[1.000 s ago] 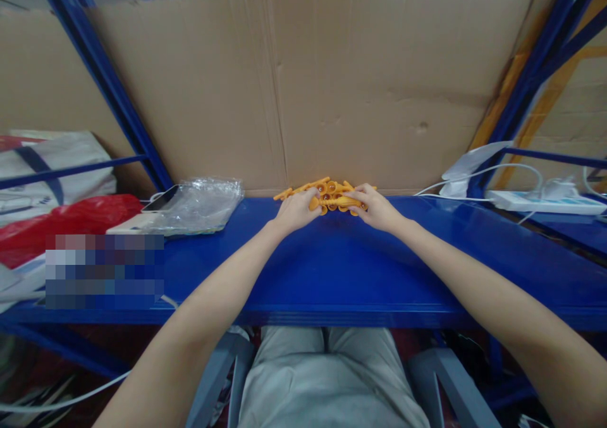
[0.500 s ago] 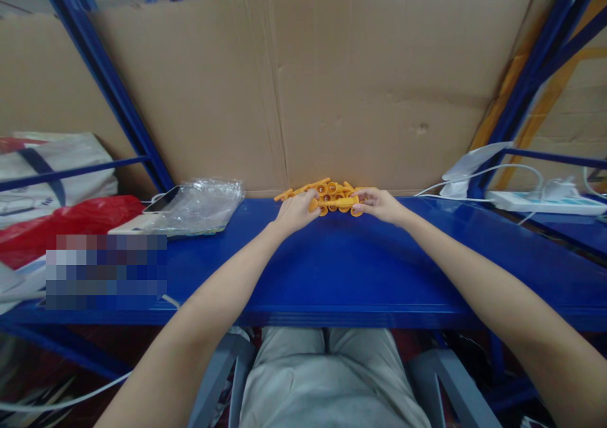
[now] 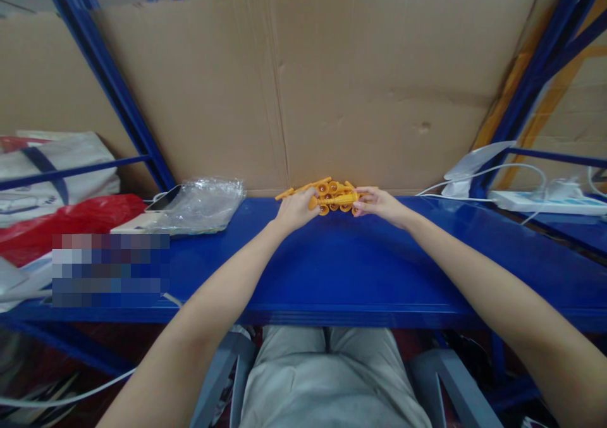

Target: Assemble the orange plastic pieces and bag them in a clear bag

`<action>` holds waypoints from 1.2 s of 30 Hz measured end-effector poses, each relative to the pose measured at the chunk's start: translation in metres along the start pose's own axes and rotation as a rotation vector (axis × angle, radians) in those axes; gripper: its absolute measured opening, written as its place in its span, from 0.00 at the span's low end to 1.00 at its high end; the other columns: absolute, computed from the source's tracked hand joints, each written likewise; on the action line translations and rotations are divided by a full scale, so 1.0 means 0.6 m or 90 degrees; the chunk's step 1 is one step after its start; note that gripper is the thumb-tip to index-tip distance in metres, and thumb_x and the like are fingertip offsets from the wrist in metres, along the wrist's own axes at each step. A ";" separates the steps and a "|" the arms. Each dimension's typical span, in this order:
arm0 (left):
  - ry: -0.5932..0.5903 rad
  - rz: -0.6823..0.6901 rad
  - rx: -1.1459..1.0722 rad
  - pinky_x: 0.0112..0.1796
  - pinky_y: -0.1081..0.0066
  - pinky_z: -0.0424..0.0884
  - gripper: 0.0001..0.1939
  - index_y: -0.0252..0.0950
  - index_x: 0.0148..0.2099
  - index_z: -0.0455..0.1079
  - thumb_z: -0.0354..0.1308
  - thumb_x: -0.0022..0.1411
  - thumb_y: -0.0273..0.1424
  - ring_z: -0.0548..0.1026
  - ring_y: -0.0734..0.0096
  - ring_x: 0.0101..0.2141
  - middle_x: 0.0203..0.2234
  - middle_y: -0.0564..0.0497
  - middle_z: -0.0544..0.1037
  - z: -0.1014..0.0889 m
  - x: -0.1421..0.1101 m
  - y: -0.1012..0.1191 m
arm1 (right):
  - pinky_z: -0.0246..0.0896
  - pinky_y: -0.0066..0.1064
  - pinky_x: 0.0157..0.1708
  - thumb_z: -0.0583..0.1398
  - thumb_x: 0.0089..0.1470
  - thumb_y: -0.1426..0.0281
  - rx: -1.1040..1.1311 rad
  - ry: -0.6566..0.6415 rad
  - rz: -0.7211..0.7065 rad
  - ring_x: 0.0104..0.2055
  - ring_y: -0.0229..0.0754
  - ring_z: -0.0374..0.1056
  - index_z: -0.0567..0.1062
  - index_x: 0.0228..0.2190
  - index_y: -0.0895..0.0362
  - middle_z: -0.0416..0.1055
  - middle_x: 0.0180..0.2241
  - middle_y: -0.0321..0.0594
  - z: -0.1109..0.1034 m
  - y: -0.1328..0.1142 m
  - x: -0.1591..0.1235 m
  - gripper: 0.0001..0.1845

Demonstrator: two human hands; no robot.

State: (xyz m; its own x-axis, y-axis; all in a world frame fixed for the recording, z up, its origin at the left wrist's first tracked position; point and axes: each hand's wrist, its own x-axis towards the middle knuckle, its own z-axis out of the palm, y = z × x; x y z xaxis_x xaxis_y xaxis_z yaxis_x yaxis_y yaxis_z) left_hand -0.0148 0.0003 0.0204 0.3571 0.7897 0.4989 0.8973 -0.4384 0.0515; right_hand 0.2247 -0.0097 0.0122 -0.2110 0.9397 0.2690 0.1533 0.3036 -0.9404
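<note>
One long orange plastic piece (image 3: pixel 337 201) is at twelve o'clock, near the far edge of the shiny blue table (image 3: pixel 332 263). The left hand (image 3: pixel 294 209) holds its nine o'clock end. The right hand (image 3: pixel 383 207) has bent fingers by its three o'clock end; I cannot tell if they grip. More orange plastic pieces (image 3: pixel 334 187) lie piled just behind it.

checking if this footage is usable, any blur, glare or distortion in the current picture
Head view: soft focus, so fine detail on the small yellow pieces is lost; head view: bright glints on the clear plastic, faint sheen on the blue table; head view: blue posts splay outward, probably wide-angle distortion; head view: a pixelated block at picture left hides what is behind it.
</note>
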 end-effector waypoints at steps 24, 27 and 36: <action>0.071 0.036 -0.042 0.40 0.69 0.69 0.14 0.37 0.47 0.66 0.57 0.61 0.37 0.77 0.61 0.43 0.40 0.46 0.79 0.011 0.001 0.000 | 0.69 0.37 0.47 0.57 0.62 0.65 0.067 -0.009 0.101 0.34 0.40 0.76 0.73 0.40 0.59 0.78 0.31 0.44 0.012 -0.004 -0.006 0.10; 0.078 0.032 -0.039 0.40 0.68 0.69 0.14 0.37 0.47 0.66 0.57 0.62 0.37 0.77 0.61 0.43 0.40 0.46 0.79 0.013 0.002 -0.002 | 0.68 0.39 0.49 0.58 0.60 0.68 0.070 -0.025 0.092 0.36 0.41 0.77 0.70 0.47 0.57 0.79 0.35 0.44 0.012 0.001 -0.005 0.13; 0.086 0.045 -0.041 0.40 0.68 0.69 0.15 0.37 0.48 0.66 0.56 0.62 0.39 0.77 0.61 0.42 0.40 0.46 0.78 0.021 0.002 -0.007 | 0.71 0.34 0.39 0.57 0.62 0.66 0.046 -0.004 0.080 0.28 0.40 0.76 0.71 0.34 0.59 0.78 0.26 0.42 0.011 -0.006 -0.006 0.08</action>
State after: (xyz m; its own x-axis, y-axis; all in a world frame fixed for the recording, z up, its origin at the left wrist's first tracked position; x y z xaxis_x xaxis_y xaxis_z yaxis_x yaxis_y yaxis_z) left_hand -0.0148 0.0088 0.0099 0.3768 0.6925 0.6152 0.8509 -0.5213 0.0656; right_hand 0.2183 -0.0153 0.0129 -0.2012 0.9685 0.1464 0.1085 0.1705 -0.9794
